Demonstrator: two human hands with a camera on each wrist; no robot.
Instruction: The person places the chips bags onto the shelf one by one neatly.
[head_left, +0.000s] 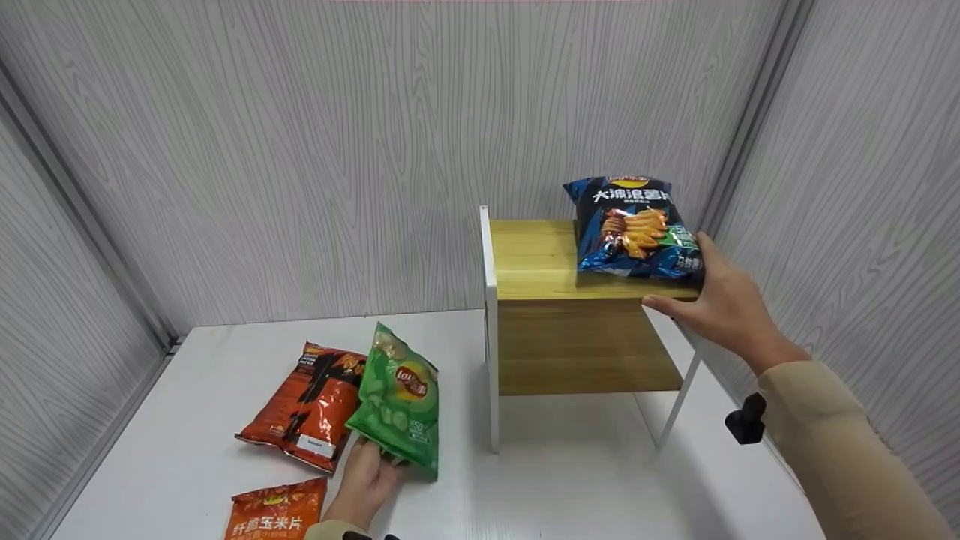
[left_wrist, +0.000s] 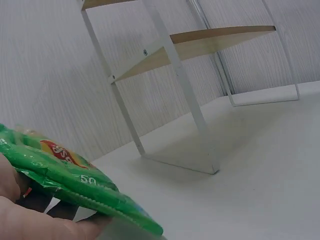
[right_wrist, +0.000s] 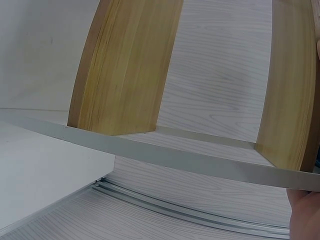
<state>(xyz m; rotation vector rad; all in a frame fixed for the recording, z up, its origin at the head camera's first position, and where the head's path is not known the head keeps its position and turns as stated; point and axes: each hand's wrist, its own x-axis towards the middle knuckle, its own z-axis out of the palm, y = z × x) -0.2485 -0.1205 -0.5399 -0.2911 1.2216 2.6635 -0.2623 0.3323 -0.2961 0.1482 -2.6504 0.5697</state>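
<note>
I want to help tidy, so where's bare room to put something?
The table is bare in front of the rack, right of the green bag. The top shelf is bare left of the blue bag, and the lower shelf where it shows. Crowded: around the red bag, orange bag and left hand, and by the right hand.

White tabletop (head_left: 570,495), smooth and flat. On its left part, a red-and-black snack bag (head_left: 292,412), lying flat; nearer the front, an orange snack bag (head_left: 277,510), partly cut off by the bottom of the head view. Toward the right, standing on the tabletop, a small shelf unit with white side frames (head_left: 490,337), a wooden lower board (head_left: 585,349) and a wooden upper board (head_left: 532,255). On the upper board, a blue chip bag (head_left: 630,232), printed front showing.
</note>
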